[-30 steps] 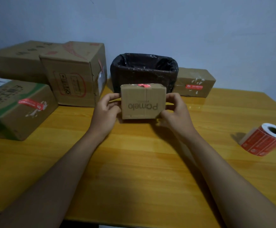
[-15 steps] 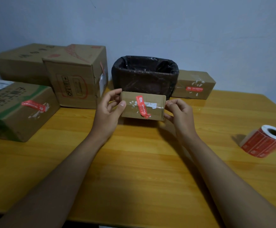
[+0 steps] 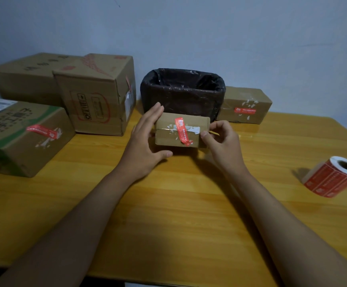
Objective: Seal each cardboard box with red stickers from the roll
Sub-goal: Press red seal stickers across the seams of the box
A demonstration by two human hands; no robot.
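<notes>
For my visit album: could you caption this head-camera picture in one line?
Two hands, left hand and right hand, steady a small cardboard box bearing a red sticker; sticker roll lies nearby.

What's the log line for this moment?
small box: red sticker on | left hand: steadying, open | right hand: pinching box edge | roll: idle

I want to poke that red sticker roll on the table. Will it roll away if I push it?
Probably, yes. The sticker roll lies on its round side on the smooth wooden table, so a push across it would likely set it rolling. Its core is hollow, so it is likely light and easy to move.
</notes>
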